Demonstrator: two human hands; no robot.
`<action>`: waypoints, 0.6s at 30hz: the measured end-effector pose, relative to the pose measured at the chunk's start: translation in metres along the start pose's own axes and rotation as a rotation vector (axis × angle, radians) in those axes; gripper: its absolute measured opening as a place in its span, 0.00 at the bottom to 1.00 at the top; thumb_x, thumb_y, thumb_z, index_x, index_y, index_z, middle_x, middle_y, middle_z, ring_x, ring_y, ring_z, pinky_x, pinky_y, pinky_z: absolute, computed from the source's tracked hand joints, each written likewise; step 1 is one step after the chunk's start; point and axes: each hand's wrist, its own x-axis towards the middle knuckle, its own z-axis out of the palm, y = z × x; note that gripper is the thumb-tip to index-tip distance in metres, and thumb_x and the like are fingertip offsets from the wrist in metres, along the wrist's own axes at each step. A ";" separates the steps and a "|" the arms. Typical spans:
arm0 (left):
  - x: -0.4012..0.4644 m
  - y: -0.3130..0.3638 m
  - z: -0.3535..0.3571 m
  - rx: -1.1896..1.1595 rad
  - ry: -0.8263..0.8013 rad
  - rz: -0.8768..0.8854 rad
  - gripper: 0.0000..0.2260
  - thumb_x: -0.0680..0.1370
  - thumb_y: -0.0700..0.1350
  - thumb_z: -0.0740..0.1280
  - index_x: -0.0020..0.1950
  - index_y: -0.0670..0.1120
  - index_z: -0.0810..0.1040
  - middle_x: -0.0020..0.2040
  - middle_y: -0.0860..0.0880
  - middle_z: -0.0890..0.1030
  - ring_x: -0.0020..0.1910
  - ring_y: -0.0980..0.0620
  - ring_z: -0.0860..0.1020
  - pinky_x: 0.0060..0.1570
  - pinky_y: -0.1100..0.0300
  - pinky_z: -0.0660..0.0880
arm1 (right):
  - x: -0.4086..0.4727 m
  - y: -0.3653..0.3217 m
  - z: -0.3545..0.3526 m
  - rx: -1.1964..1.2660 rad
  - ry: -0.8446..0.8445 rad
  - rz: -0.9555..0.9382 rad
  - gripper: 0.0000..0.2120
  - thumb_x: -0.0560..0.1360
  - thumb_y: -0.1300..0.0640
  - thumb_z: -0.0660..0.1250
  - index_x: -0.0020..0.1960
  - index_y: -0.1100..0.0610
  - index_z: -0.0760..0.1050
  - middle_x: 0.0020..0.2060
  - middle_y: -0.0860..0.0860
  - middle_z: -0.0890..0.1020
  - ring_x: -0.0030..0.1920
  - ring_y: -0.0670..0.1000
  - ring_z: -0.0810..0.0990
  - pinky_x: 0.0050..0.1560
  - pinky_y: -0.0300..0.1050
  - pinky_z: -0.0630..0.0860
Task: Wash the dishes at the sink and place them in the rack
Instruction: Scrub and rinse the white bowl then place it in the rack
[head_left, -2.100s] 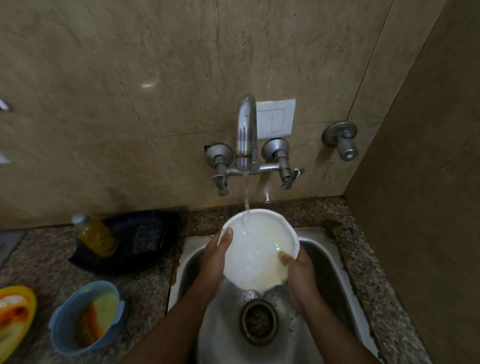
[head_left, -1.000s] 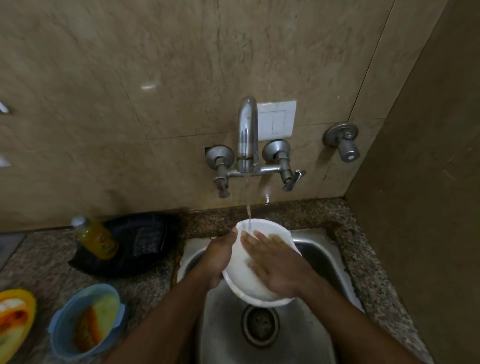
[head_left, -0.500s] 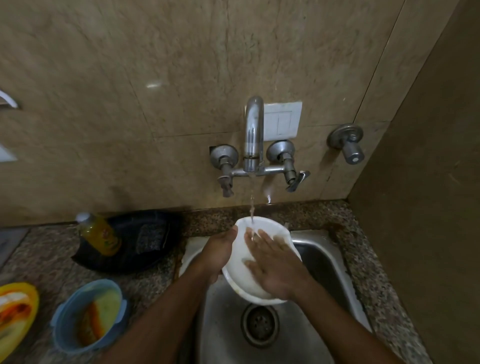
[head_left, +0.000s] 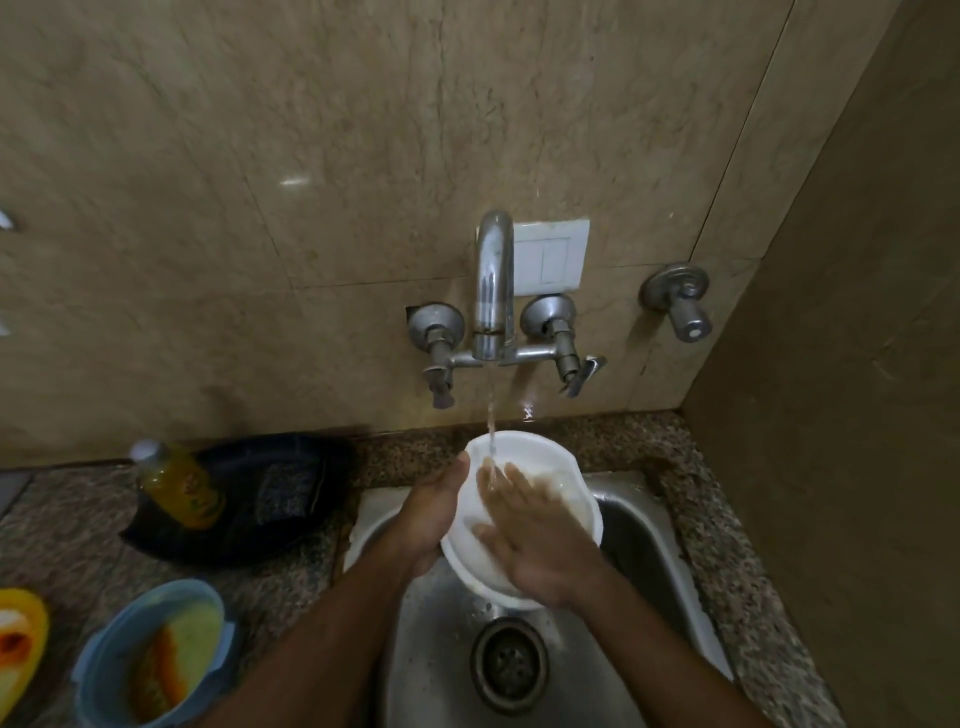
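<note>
I've got the white bowl (head_left: 524, 519) tilted up over the sink (head_left: 670, 561), right under the tap (head_left: 493, 291), and the stream is running onto its upper inside. My left hand (head_left: 434, 512) is clamped on the bowl's left rim, thumb hooked over the edge, fingers hidden behind it. My right hand (head_left: 535, 540) is flat and spread, palm pressed into the inside of the bowl, gripping nothing, just rubbing. That's the change: a couple of seconds back this hand was pinching the right rim and the whole inside was bare under the water; now it has let go and come across to scrub, and over the last second it has kept working the same patch. A brownish smear shows on the bowl's right inside wall, so I'd say the rinse isn't done and this dish is not ready to leave yet. The drain (head_left: 509, 667) sits open just below. On the counter's left edge a blue bowl (head_left: 150, 660) and a yellow dish (head_left: 21, 644) hold food scraps, so I judge there's more washing queued. A bottle (head_left: 176, 483) leans against a dark pan (head_left: 260, 493) by the back wall. I can't see any rack from here.
</note>
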 end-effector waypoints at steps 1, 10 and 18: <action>0.003 0.001 0.001 -0.003 -0.009 0.006 0.20 0.78 0.62 0.64 0.56 0.49 0.83 0.52 0.44 0.86 0.52 0.43 0.84 0.59 0.43 0.78 | 0.000 -0.003 0.001 0.014 0.042 -0.003 0.39 0.78 0.32 0.37 0.80 0.54 0.37 0.79 0.48 0.39 0.79 0.50 0.38 0.78 0.50 0.40; 0.011 0.016 0.016 -0.030 -0.067 0.095 0.14 0.81 0.57 0.62 0.54 0.50 0.82 0.42 0.51 0.87 0.42 0.54 0.85 0.42 0.62 0.80 | -0.009 -0.012 0.006 -0.009 0.133 -0.082 0.37 0.81 0.37 0.46 0.80 0.55 0.37 0.79 0.50 0.38 0.78 0.48 0.35 0.78 0.53 0.41; 0.009 0.020 0.026 -0.071 -0.066 0.106 0.19 0.79 0.62 0.62 0.56 0.49 0.83 0.47 0.45 0.86 0.47 0.46 0.85 0.52 0.49 0.81 | -0.008 -0.003 -0.001 -0.016 0.211 -0.086 0.36 0.81 0.37 0.46 0.81 0.54 0.38 0.78 0.49 0.37 0.78 0.47 0.35 0.78 0.51 0.43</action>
